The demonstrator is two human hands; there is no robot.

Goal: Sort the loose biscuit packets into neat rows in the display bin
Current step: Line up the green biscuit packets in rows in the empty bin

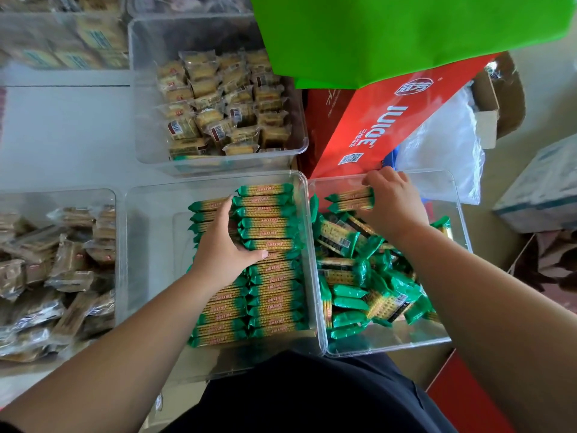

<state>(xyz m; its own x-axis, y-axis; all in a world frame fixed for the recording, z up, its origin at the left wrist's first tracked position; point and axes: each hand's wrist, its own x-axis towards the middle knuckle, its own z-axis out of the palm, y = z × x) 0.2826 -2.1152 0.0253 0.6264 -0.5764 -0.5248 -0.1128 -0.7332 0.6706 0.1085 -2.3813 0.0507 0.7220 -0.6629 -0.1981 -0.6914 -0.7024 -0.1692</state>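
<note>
Where the packets (271, 242) lie sorted, they show as long narrow sticks — golden in the middle with small red print, green at both crimped ends. They fill the display bin (150, 245) in two rows side by side, each packet crosswise and pressed against the next. The left hand (223, 245) lies flat on these rows, fingers spread wide over the left row and thumb stretched across the right one, gripping nothing.

The right hand (392, 201) is closed on a small bunch (351, 198) of the same packets, held level above the far end of the loose bin (449, 335); its fingertips curl over the bunch's far side and are hidden, so how many packets it holds cannot be told. The print on the wrappers is too small to read. The left row's middle is covered by the left hand and forearm.

The loose bin, clear plastic and touching the display bin's right wall, holds a jumbled heap (371, 276) of packets — some face down, showing dark backs with barcodes. Behind the display bin a third clear bin (140, 120) holds square pale biscuit packs. At the left edge another bin (112, 195), cut off by the frame, holds brownish wrapped packs. A red carton (390, 129) and a green bag (390, 32) lie beyond
</note>
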